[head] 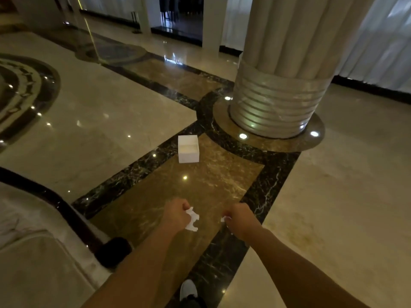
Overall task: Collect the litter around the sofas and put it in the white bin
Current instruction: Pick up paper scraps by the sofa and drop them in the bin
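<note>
Crumpled white paper litter [192,219] is clenched in the left hand [176,215] and a smaller scrap [224,218] in the right hand [240,217], so the carrying step seems underway, calling for walking on to the white bin [188,154] ahead, near the column [280,85].

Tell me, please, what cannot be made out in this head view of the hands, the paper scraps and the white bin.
- Right hand: its closed fingers hide nearly all of the small scrap.
- Left hand: part of the crumpled paper sits inside the fist.
- White bin: too far and pale to tell whether anything lies inside.
- Sofa: cut off by the left edge; litter beside it cannot be checked.
- Shoe: cut off by the bottom edge.
</note>
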Available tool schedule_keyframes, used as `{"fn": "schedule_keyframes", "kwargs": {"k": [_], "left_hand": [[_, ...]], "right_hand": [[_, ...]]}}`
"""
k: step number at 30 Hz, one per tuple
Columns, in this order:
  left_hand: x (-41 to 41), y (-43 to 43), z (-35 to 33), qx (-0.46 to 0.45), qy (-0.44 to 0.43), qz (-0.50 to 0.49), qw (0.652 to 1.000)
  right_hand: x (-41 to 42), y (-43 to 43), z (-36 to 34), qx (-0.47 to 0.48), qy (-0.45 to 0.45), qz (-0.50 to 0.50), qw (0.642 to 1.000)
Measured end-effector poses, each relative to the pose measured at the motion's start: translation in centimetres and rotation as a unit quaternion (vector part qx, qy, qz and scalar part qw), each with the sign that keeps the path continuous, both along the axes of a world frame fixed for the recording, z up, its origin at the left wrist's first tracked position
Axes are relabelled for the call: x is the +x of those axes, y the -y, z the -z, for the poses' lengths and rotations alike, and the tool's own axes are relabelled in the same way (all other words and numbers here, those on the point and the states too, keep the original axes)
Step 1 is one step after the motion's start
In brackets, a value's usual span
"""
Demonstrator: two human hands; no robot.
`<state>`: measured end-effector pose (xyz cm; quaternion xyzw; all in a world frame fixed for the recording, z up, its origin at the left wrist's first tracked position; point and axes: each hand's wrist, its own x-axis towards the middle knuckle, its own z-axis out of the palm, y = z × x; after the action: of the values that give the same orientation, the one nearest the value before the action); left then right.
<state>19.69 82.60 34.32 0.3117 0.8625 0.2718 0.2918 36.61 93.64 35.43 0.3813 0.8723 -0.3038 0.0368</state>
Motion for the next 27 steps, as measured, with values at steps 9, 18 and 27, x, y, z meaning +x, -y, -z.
{"fn": "schedule_keyframes", "kwargs": {"k": [9,18,27], "left_hand": [[-14.8,-16.3,-1.7,-0.005,-0.005,0.009,1.000],[-27.4,-34.9,1.2,-0.029,-0.020,0.011,0.999],[-39.4,-53.6,-0.5,-0.007,0.074,-0.092,0.993]], "right_hand": [[-13.3,-16.2,-2.4,-0.001,-0.007,0.062,0.998],[-26.9,-34.4,0.0,0.002,0.031,0.021,0.999],[-42.2,-55.1,-2.0,0.015,0.049,0.005,0.999]]}}
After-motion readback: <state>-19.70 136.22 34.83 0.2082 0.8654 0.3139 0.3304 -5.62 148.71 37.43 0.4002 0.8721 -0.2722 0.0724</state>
